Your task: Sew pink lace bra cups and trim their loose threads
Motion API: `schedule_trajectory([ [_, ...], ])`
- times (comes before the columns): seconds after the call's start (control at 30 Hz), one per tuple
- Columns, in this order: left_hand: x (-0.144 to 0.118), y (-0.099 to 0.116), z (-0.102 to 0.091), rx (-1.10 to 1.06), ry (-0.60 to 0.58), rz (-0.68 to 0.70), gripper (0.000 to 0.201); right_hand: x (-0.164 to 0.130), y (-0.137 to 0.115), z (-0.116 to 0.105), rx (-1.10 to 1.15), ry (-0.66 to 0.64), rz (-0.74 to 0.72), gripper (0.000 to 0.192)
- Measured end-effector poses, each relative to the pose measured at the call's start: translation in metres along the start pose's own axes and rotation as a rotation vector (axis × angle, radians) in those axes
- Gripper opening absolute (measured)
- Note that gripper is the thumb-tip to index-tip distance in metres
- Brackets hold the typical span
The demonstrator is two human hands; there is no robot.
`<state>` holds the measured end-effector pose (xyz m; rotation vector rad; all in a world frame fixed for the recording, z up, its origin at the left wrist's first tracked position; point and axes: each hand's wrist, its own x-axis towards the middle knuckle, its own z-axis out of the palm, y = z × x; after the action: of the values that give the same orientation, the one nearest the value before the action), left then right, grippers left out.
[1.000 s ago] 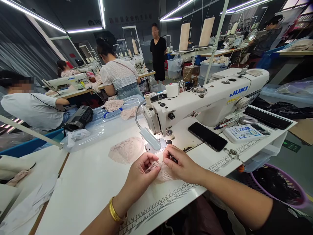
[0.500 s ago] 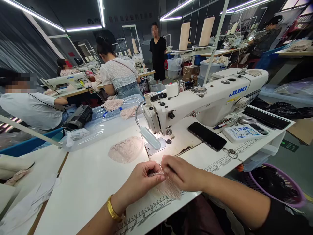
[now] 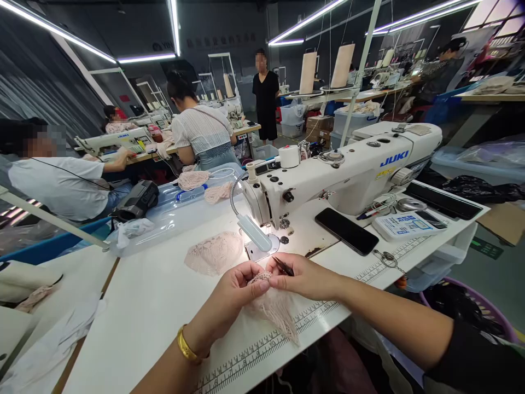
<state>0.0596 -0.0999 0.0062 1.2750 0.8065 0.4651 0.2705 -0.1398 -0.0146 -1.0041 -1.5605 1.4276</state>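
Note:
A pale pink lace piece (image 3: 275, 311) hangs between my two hands, just in front of the sewing machine (image 3: 344, 169). My left hand (image 3: 240, 287) is closed, its thumb and fingers pinching the gathered upper edge. Touching that same edge from the other side, my right hand (image 3: 301, 276) is closed too, and small dark thread snips (image 3: 283, 267) lie in it, points toward the machine. The lower part of the lace drapes over the ruler marks on the table. A second lace piece (image 3: 213, 253) lies flat left of the needle plate (image 3: 262, 249), under a lit lamp (image 3: 254, 232).
A black phone (image 3: 346, 231) lies on the machine bed, with a blue and white box (image 3: 404, 224) farther right. Lace pieces (image 3: 192, 179) rest on a clear plastic sheet behind. White cloth (image 3: 69, 334) lies at left. Co-workers sit at other machines, and one person (image 3: 266, 93) stands.
The thread snips now show in my right hand. The hands hold the lace edge more spread out, and its lower end hangs farther down. The view has shifted slightly.

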Motion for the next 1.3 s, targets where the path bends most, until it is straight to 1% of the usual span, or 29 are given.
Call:
schedule_trajectory([
  [0.13,0.001,0.0,-0.003,-0.042,0.072,-0.027,0.035,0.005,0.011,0.001,0.238,0.027,0.045,0.034],
  [0.23,0.003,0.0,-0.003,-0.031,0.097,-0.004,0.036,0.003,0.014,-0.001,0.3,0.041,0.075,0.036],
  [0.37,0.003,0.001,-0.002,0.016,0.096,0.026,0.036,0.002,0.012,-0.001,0.336,0.069,0.101,0.038],
  [0.5,0.003,0.002,0.0,0.041,0.08,0.014,0.034,0.002,0.01,0.0,0.343,0.099,0.127,0.04],
  [0.63,0.003,0.001,0.002,0.055,0.089,0.009,0.032,0.001,0.01,0.001,0.33,0.106,0.11,0.038],
  [0.7,0.002,0.0,0.002,0.025,0.113,0.012,0.032,0.0,0.011,0.001,0.291,0.119,0.079,0.036],
  [0.8,0.002,0.0,0.002,-0.075,0.143,0.009,0.033,0.001,0.013,0.0,0.23,0.162,0.028,0.033],
  [0.87,0.002,0.001,0.002,-0.115,0.138,-0.002,0.033,0.002,0.015,0.0,0.239,0.16,0.029,0.031],
  [0.97,0.003,0.003,0.002,-0.114,0.109,-0.016,0.031,0.002,0.017,0.0,0.263,0.153,0.045,0.03],
  [1.07,0.003,0.002,0.003,-0.025,0.121,0.02,0.028,0.002,0.017,0.0,0.236,0.163,0.036,0.028],
  [1.1,0.003,0.001,0.003,0.055,0.156,0.059,0.026,0.002,0.016,0.001,0.203,0.169,0.023,0.027],
  [1.17,0.002,-0.001,0.003,0.291,0.28,0.174,0.021,0.0,0.013,0.003,0.082,0.211,-0.029,0.023],
  [1.23,0.001,-0.003,0.004,0.498,0.401,0.263,0.015,-0.002,0.012,0.006,-0.087,0.274,-0.146,0.017],
  [1.27,0.0,-0.004,0.004,0.542,0.429,0.279,0.014,-0.003,0.012,0.008,-0.176,0.298,-0.238,0.012],
  [1.3,-0.001,-0.004,0.004,0.533,0.433,0.277,0.015,-0.004,0.013,0.01,-0.268,0.307,-0.35,0.006],
])
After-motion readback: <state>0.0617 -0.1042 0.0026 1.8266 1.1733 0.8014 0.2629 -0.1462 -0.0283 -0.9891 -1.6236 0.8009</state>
